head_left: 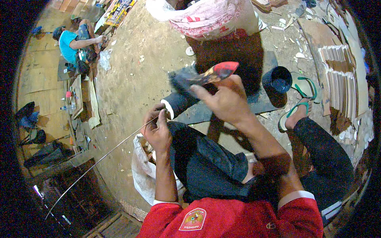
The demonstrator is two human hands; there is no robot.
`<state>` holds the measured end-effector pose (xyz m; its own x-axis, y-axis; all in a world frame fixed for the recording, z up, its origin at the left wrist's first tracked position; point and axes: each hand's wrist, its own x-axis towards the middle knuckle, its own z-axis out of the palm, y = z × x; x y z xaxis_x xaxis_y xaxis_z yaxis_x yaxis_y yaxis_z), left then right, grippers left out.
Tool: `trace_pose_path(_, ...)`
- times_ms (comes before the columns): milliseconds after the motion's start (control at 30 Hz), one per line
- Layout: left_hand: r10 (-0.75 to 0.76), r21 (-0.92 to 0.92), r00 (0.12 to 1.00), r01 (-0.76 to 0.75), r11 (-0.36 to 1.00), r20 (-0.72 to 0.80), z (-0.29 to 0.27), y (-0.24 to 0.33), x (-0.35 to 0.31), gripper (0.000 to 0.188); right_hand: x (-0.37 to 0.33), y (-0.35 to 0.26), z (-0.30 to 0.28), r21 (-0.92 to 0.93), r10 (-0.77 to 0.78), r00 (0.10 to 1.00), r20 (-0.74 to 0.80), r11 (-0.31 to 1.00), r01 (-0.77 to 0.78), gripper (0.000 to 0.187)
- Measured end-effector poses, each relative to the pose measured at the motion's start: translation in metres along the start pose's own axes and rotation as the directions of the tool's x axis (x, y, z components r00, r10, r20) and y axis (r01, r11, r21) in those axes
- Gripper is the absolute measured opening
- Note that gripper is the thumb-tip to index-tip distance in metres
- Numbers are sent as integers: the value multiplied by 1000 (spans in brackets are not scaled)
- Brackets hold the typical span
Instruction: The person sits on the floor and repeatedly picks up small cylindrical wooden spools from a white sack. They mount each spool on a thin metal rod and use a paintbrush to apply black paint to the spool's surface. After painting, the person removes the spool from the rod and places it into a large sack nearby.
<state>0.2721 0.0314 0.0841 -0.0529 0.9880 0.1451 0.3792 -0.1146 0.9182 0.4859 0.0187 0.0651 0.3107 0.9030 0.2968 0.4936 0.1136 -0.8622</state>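
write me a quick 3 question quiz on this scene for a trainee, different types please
1. True or false: the right hand holds a brush with red on its handle.
2. Multiple choice: in the picture, on which side of the brush is the dark round container? A) left B) right C) directly below
3. Fill the gap: the ____ hand is at the white end of the dark cylinder, with a thin rod extending toward the lower left.

Key: 1. True; 2. B; 3. left

Clock centred on the cylinder [184,101]: left hand [156,127] at 7–8, rod [95,162] running from it toward 8. Right hand [229,100] at 3, tool [209,75] in it, above at 1. Far sack [218,18] at 1. Cup [276,79] between 2 and 3, board stack [342,85] beyond at 3. Co-worker [70,44] at 10, near sack [142,170] at 7.
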Motion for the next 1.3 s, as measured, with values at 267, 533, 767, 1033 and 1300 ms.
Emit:
trace_pose_path(267,50,221,998,-44,974,-24,0,3,13,5,-22,-30,-32,357,-82,985,154,934,22,23)
trace_pose_path(533,89,247,996,-80,966,-23,6,11,7,12,6,-33,-32,20,137,966,220,989,-145,28)
trace_pose_path(767,24,306,994,9,952,-104,12,13,10,17,-6,-35,-41,85,111,977,182,988,-128,25)
trace_pose_path(1033,-107,235,986,134,963,-126,20,22,14,21,-36,-4,-18,452,186,949,255,845,-287,31)
trace_pose_path(1300,37,352,996,-8,936,-76,16,17,9,14,-44,-3,2,400,248,967,57,882,-249,28)
